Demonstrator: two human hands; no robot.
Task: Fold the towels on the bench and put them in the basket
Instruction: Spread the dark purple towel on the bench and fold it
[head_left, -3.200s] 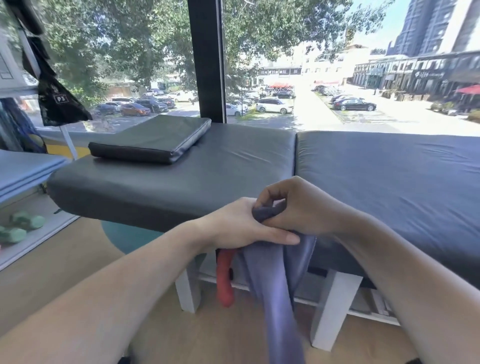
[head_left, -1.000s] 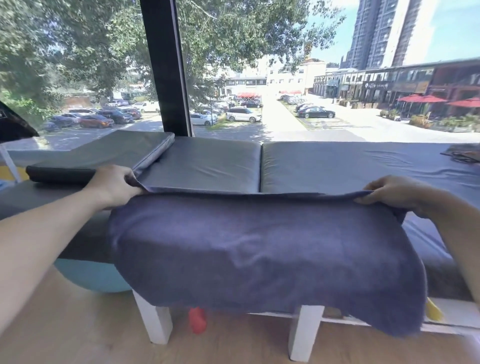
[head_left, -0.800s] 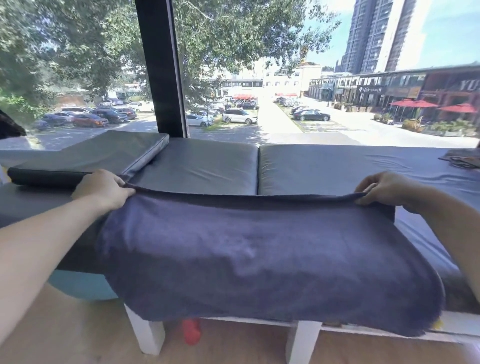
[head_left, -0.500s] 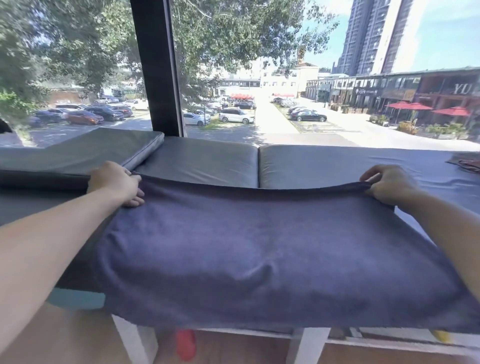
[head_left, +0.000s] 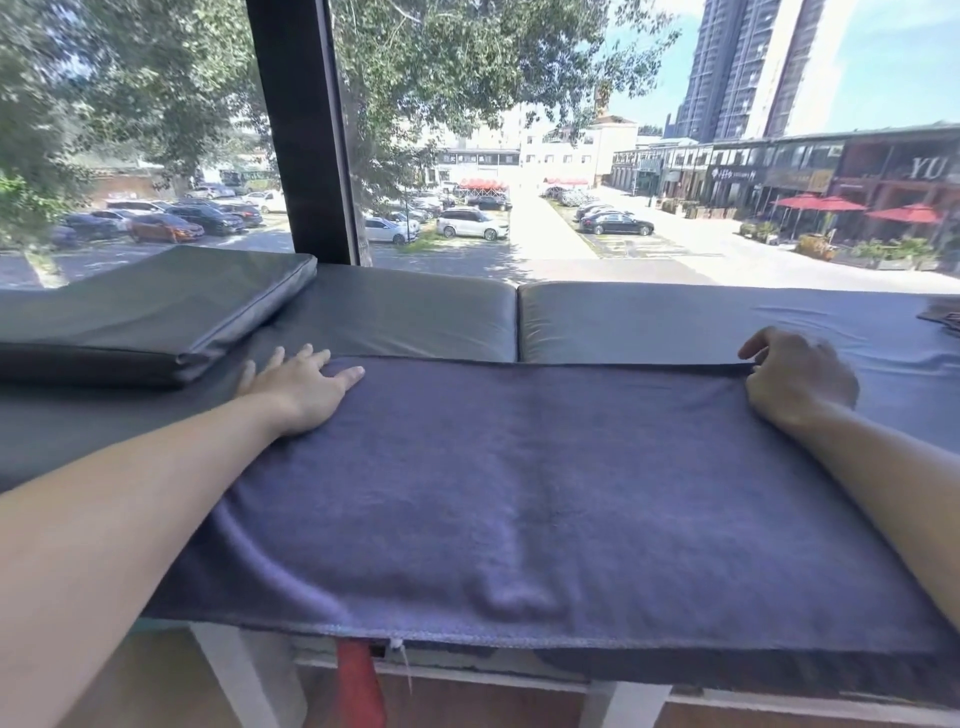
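Observation:
A dark purple-grey towel (head_left: 545, 493) lies spread flat across the grey padded bench (head_left: 415, 317), its near edge hanging over the front. My left hand (head_left: 298, 382) lies flat with straight fingers on the towel's far left corner. My right hand (head_left: 797, 379) sits at the far right corner, fingers curled at the towel's edge; whether it still pinches the cloth is unclear. No basket is in view.
A folded grey mat (head_left: 150, 312) lies on the bench at the far left. Something dark (head_left: 943, 319) sits at the bench's far right edge. A red object (head_left: 358, 680) hangs below the bench by a white leg (head_left: 249, 675). A large window runs behind.
The towel went from bunched in both hands to spread out and laid flat on the bench. My left hand let go of its corner and now lies flat on it.

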